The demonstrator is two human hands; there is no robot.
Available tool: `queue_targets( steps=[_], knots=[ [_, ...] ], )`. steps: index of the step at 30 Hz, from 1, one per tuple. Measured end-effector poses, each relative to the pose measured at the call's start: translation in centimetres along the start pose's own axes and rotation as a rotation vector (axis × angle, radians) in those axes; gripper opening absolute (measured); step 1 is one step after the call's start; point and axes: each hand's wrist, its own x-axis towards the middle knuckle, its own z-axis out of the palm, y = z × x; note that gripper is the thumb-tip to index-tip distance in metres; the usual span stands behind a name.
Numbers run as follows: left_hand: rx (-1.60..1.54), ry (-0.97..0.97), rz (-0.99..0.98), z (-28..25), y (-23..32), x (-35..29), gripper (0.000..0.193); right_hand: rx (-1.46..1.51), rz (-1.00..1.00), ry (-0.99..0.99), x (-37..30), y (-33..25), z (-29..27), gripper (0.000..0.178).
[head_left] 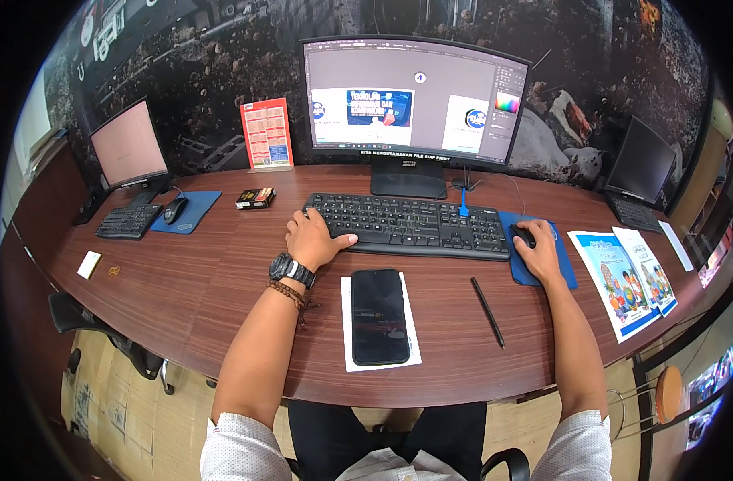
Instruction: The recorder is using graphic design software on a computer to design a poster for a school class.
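Note:
My left hand rests on the left end of a black keyboard, fingers spread over the keys and thumb stretched along the bottom row. A black watch and brown bead bracelets circle that wrist. My right hand is curled over a black computer mouse on a blue mouse pad. Behind the keyboard stands a wide curved monitor showing design software. Between my forearms a dark smartphone lies on a white paper sheet, with a black pen to its right.
Illustrated booklets lie at the right, before another monitor. At the left are a second keyboard, mouse and lit monitor. A small dark box sits near an upright red-and-white card. The desk's front edge curves around me.

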Motion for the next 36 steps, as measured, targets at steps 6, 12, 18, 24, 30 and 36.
queue_targets(
  steps=[6, 12, 18, 24, 30, 36],
  knots=[
    [0.002, 0.000, -0.002, -0.10, 0.05, -0.03, 0.101, 0.002, -0.008, 0.007, 0.02, 0.06, 0.05, 0.032],
    [0.000, -0.022, -0.012, -0.34, 0.24, -0.13, 0.101, 0.004, -0.009, 0.010, 0.02, 0.24, 0.14, 0.033],
    [-0.007, -0.025, -0.015, -0.26, 0.21, -0.06, 0.099, -0.001, -0.007, 0.014, 0.01, 0.41, 0.26, 0.033],
    [-0.018, -0.039, -0.021, -0.53, 0.36, -0.18, 0.097, -0.001, -0.012, 0.015, 0.05, 0.35, 0.17, 0.033],
    [-0.018, -0.028, -0.016, -0.41, 0.31, -0.15, 0.097, -0.001, -0.008, 0.010, 0.05, 0.24, 0.10, 0.032],
    [-0.010, -0.028, -0.023, -0.33, 0.26, -0.08, 0.097, -0.004, -0.010, 0.009, 0.05, 0.27, 0.11, 0.033]
  ],
)
